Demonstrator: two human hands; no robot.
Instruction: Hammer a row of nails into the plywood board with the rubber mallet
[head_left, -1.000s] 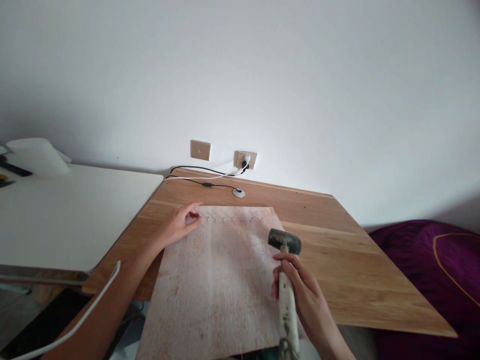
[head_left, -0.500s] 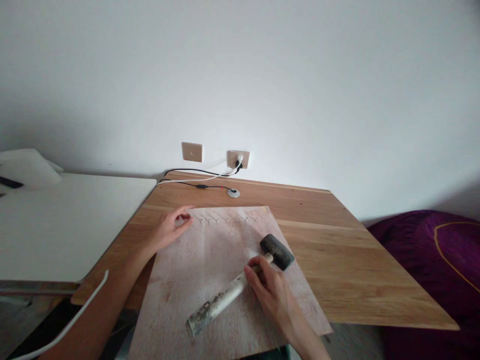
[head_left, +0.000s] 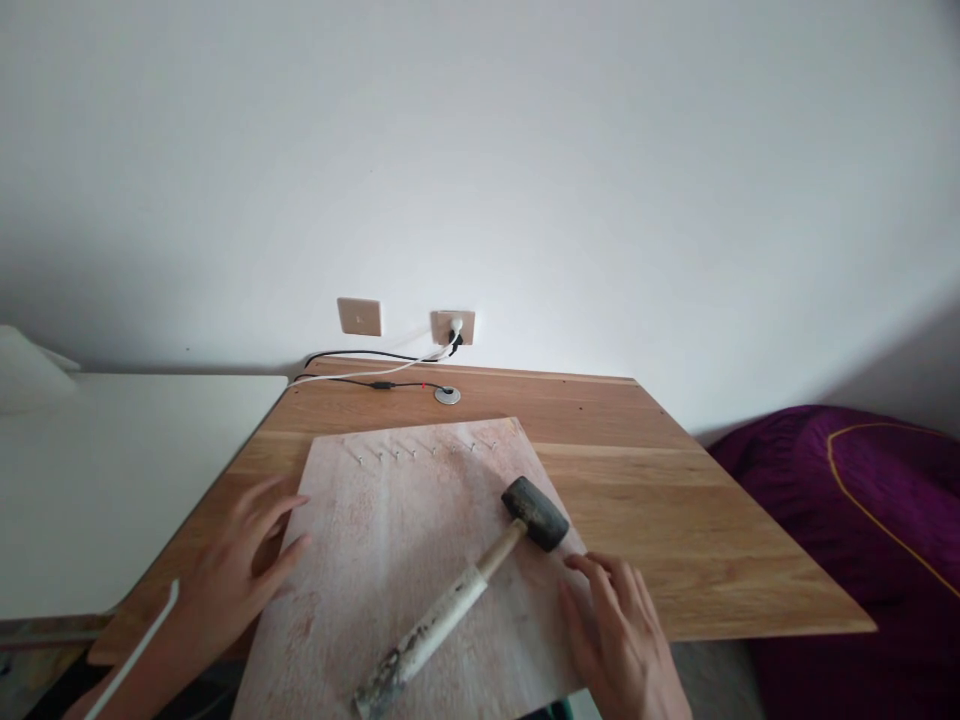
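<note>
Rubber mallet [head_left: 480, 574], black head and worn pale handle, lies flat on a plywood board [head_left: 382, 560], head toward the far right, handle end at the board's near edge. Neither hand grips it. Right hand [head_left: 616, 635]: open, fingers [head_left: 592, 590] loosely apart, just beside the mallet head and over the board's right edge; contact with the board is hard to judge from this angle. Left hand [head_left: 232, 570]: open, nothing held, fingers spread near the board's left edge, well apart from the mallet. A row of small nails [head_left: 420, 450] stands along the board's far edge, clear of both hands. The board sits slightly skewed on an oak desk [head_left: 600, 400], its near part past the desk's front edge. Open wood lies right of the board, with a narrower strip behind it, where cables [head_left: 375, 383] run to a wall socket [head_left: 454, 325]. White table [head_left: 112, 480] adjoins at left; purple cushion [head_left: 847, 530] lies right.
</note>
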